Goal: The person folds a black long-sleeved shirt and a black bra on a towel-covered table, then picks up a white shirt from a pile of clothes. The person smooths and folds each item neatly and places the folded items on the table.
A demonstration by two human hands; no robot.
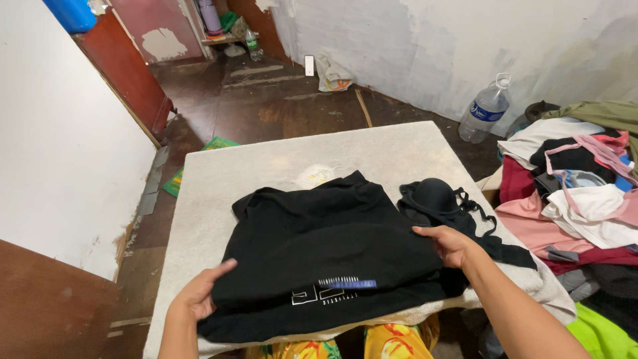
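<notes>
A black shirt (319, 246) with a white and blue print lies partly folded on a white towel-covered surface (266, 166). My left hand (199, 292) grips the shirt's left edge, thumb on top. My right hand (450, 244) pinches the shirt's right edge. Just beyond my right hand lies a black bra (435, 197) with its straps trailing to the right.
A heap of mixed clothes (578, 193) sits at the right, with a bright green piece (601, 332) near the corner. A large water bottle (484, 110) stands by the white wall. A plastic bag (331, 74) and a green item (199, 159) lie on the brown floor.
</notes>
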